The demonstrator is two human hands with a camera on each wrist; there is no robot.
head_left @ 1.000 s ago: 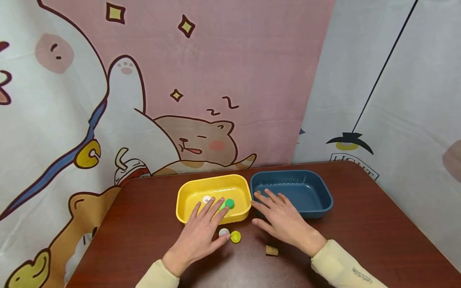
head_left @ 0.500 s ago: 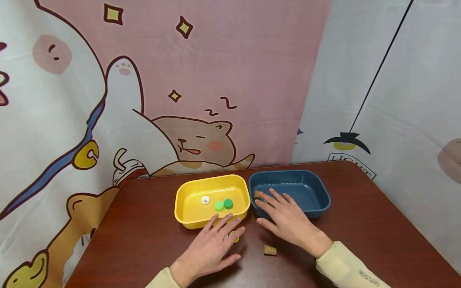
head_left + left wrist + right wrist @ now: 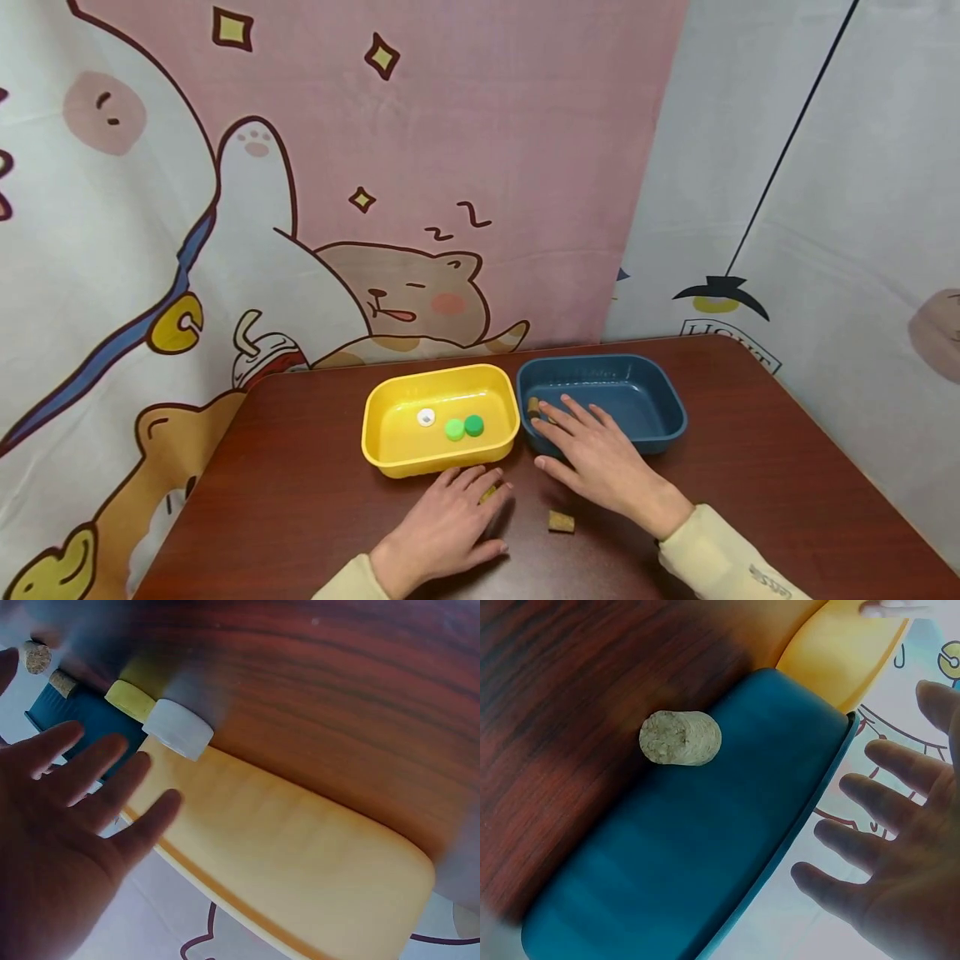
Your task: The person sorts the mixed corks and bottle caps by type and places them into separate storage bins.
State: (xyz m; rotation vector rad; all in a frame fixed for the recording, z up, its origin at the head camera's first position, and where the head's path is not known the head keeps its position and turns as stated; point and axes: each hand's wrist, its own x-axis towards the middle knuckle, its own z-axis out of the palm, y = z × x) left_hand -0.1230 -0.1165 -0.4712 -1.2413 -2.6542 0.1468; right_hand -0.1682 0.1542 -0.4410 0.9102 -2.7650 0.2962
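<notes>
Caps: yellow cap point(image 3: 129, 700) and white cap point(image 3: 178, 733) sit side by side on the wooden table point(image 3: 300, 492), just in front of the yellow tray point(image 3: 390, 460), touching or nearly so. Left hand point(image 3: 446, 533) lies palm-down over them; fingers spread and straight in wrist view, gripping nothing. From head cam only a sliver of yellow shows under the fingertips; white cap hidden there. Contact w/ caps: cannot tell.

Yellow tray holds 3 more: small white cap point(image 3: 426, 417), light green cap point(image 3: 454, 429), dark green cap point(image 3: 473, 425), the two greens touching.

Right hand point(image 3: 600, 467) rests flat over near rim of blue tray point(image 3: 660, 433), fingers extended, holding nothing. One cork point(image 3: 533, 407) inside blue tray by its left wall, near the fingertips. Second cork point(image 3: 560, 522) on table, between the hands.
</notes>
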